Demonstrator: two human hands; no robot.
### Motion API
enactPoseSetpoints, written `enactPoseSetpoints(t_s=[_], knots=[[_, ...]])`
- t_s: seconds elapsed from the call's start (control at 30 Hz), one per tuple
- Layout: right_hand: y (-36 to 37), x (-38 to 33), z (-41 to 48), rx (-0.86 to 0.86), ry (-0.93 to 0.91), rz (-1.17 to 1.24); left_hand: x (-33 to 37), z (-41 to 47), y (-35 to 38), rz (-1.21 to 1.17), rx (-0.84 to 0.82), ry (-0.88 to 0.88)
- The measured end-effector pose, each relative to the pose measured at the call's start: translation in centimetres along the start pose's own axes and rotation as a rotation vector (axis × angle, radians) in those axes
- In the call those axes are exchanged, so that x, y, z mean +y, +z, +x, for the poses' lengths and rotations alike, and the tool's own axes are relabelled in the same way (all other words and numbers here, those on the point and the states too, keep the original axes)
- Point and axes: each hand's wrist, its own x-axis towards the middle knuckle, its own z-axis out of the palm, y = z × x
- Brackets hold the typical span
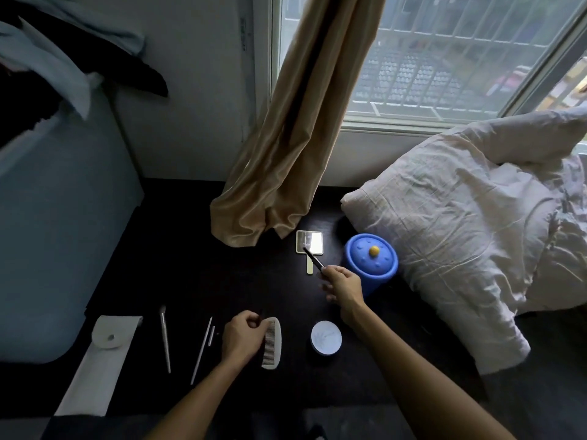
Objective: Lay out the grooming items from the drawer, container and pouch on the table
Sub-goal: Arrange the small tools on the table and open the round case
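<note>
My right hand (pixel 343 285) pinches a thin dark stick-like tool (pixel 313 258), its tip reaching over the small hand mirror (pixel 309 242) lying on the dark table (pixel 197 265). My left hand (pixel 243 336) is curled beside a white comb (pixel 273 342) and touches its left edge; whether it holds anything is unclear. A blue lidded container (pixel 371 260) with a yellow knob stands just right of my right hand. A round white tin (pixel 326 337) lies near the front. A white pouch (pixel 101 360) lies open at the left, with a brush (pixel 165 338) and two thin white sticks (pixel 203 347) beside it.
A beige curtain (pixel 286 138) hangs down onto the table's back. A crumpled white duvet (pixel 460 223) crowds the table's right side, touching the container. A pale blue upholstered surface (pixel 47 233) borders the left edge.
</note>
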Motion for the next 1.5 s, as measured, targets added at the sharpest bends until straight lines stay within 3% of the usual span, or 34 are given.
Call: enactPoseSetpoints(t_s=[0.27,0.43,0.7,1.1,1.5], knots=[[0.2,4.3,-0.7,-0.227,0.223,0.064,-2.2,0.4,-0.5,0.054,-0.003,-0.08],[0.7,6.3,-1.6,-0.23,0.15,-0.114,-4.2,0.8,-0.6,0.096,-0.043,-0.132],[1.5,10.7,-3.4,-0.14,0.018,-0.316,-6.4,0.7,0.1,0.176,-0.086,-0.143],[2.8,17.7,-4.8,0.202,-0.151,-0.666,-8.2,1.5,2.1,0.232,-0.163,-0.118],[3.5,19.0,-4.4,0.247,-0.234,-0.77,-8.2,0.6,2.3,0.169,-0.082,-0.059]])
